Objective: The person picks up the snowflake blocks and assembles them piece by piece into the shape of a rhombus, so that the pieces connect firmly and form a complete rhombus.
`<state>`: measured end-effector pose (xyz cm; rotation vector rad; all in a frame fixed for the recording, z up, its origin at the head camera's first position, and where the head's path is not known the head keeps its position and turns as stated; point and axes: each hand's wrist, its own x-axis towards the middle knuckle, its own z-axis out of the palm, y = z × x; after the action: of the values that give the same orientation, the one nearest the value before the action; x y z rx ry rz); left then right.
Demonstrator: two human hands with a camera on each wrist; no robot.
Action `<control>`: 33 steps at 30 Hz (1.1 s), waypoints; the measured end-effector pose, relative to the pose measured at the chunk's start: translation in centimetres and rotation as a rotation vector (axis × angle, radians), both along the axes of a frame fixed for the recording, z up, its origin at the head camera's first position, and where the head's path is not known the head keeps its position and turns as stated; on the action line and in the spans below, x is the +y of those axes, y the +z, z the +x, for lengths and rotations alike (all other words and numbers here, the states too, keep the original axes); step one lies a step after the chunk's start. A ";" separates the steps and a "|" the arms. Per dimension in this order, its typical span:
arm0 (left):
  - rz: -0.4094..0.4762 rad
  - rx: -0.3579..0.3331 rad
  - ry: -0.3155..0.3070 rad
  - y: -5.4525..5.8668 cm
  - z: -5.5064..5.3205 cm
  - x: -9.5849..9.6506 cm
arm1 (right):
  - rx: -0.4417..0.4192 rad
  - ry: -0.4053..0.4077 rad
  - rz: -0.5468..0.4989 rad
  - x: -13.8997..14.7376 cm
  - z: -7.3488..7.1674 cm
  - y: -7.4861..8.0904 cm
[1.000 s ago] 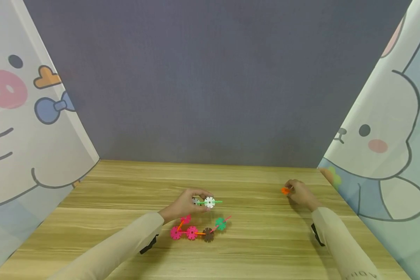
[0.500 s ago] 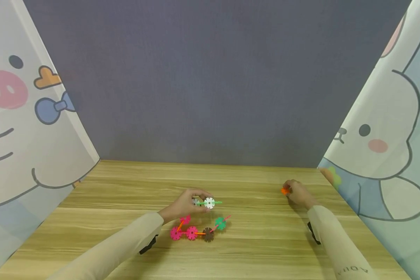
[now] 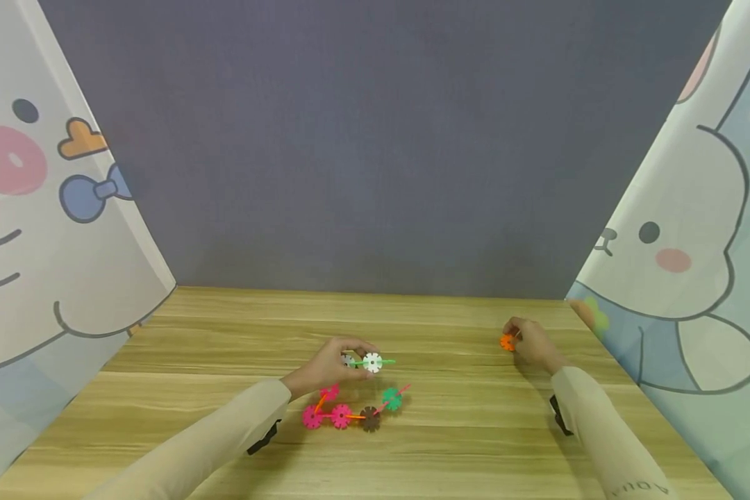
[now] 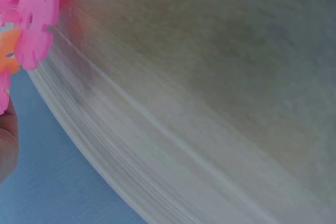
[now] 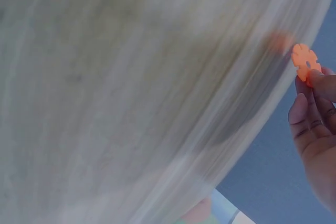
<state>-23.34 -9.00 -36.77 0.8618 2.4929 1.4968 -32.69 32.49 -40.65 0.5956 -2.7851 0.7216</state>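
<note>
My left hand [image 3: 334,361], left of centre over the table, grips a run of interlocking notched plastic discs between thumb and fingers. A white disc [image 3: 372,362] and a green disc [image 3: 387,361] stick out past its fingertips, and a grey disc [image 3: 348,360] sits inside the grasp. Below the hand runs a line of pink discs [image 3: 341,417], a brown disc [image 3: 370,419] and a teal disc [image 3: 392,398], joined by edge-on orange and pink ones. At the right, my right hand [image 3: 533,342] pinches a single orange disc [image 5: 305,61] by its edge, thumb against its face.
The wood-grain table [image 3: 444,444] runs back to a dark grey panel [image 3: 375,153]. Side panels with a cartoon pig [image 3: 50,243] and a cartoon rabbit [image 3: 681,243] flank it left and right.
The orange disc has turned to show more of its face in the head view, and my right hand has shifted slightly left. My left hand stays in place with its discs.
</note>
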 end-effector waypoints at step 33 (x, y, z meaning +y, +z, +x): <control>0.015 -0.026 -0.010 0.1 0.0 0.0 | -0.260 0.300 -0.360 -10.7 4.4 2.5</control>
<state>-23.35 -8.97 -36.72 0.8501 2.4587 1.5154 -28.31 21.75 -38.15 0.9080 -2.7081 1.4169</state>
